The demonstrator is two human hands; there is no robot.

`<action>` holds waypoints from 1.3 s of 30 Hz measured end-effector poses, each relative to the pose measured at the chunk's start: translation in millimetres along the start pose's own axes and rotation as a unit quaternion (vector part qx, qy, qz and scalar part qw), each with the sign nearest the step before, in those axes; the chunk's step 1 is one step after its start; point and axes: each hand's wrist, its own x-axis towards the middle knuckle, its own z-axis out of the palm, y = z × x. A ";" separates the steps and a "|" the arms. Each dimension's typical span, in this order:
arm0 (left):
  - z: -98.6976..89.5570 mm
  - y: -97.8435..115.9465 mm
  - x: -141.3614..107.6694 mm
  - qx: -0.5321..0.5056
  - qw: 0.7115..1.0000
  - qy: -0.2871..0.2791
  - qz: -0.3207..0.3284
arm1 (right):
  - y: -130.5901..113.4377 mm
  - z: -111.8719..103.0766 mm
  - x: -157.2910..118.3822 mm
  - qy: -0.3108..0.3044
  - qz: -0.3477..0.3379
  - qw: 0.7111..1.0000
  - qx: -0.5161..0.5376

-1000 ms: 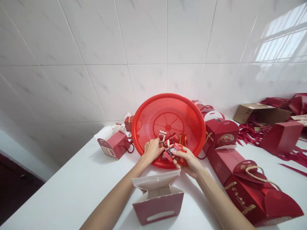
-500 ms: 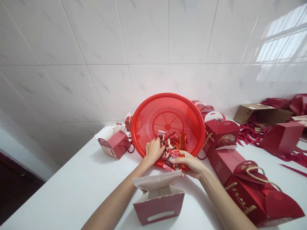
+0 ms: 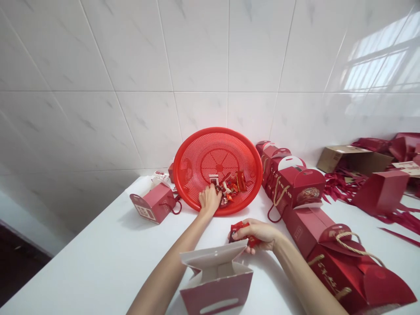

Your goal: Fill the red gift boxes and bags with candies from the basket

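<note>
A red plastic basket (image 3: 183,157) leans back towards the wall with several wrapped candies (image 3: 233,186) gathered at its lower side. Across its front rim reaches my left hand (image 3: 210,199), fingers curled down at the candies; what they grip, if anything, is hidden. My right hand (image 3: 260,234) is closed around a few red-wrapped candies (image 3: 236,228), just in front of the basket and above the table. Below it, close to me, stands an open red paper gift box (image 3: 218,293), white inside; I see no candies in its visible interior.
Several closed red gift boxes with rope handles (image 3: 311,223) line the right side. A smaller red box (image 3: 154,202) stands left of the basket. At the far right are a cardboard carton (image 3: 352,153) and dark red ribbons (image 3: 344,186). A tiled wall (image 3: 200,57) closes the back.
My right hand has come out of the basket towards me, carrying candies. Fewer candies lie in the basket, which has shifted slightly back and left. My left hand stays at the candies.
</note>
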 end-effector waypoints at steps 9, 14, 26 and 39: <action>6.5 3.5 34.3 -0.048 0.997 0.009 -0.052 | 11.1 -6.0 14.0 -0.042 0.114 0.993 -0.005; 4.5 -5.0 48.9 -0.096 0.994 -0.022 -0.043 | 12.0 -11.1 18.5 -0.042 0.130 0.991 0.018; -15.7 -13.5 54.8 -0.185 0.978 -0.087 0.045 | 17.4 -17.5 23.6 -0.035 0.144 0.988 0.053; -2.9 -24.8 60.7 -0.250 0.966 0.022 0.064 | 14.8 -16.4 23.4 -0.046 0.146 0.987 0.045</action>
